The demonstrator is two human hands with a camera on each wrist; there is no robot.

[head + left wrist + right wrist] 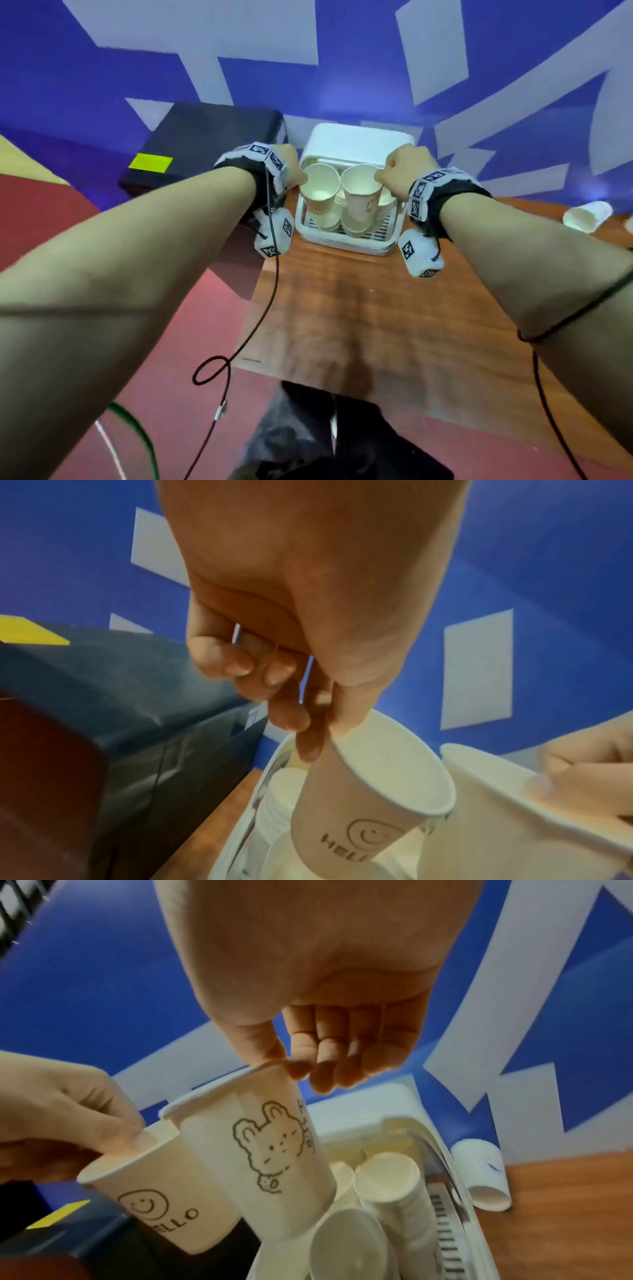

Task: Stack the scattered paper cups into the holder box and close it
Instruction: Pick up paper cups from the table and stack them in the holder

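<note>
Over holder box (pixel 346 236); left grip (pixel 291 164) pinches smiley cup (pixel 320 192); right grip (pixel 399 171) pinches bear cup (pixel 361 192)

2 hands (pixel 291 164), 2 held cups (pixel 320 186), 1 holder box (pixel 356 144), 1 loose cup (pixel 587 214).

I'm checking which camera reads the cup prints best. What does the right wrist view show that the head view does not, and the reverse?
Only the right wrist view shows the bear drawing on the right hand's cup and "HELLO" on the smiley cup.

Only the head view shows both forearms, the wrist cables and the raised lid.

Both show the holder box, stacked cups inside, and a stray cup lying on the table.
</note>
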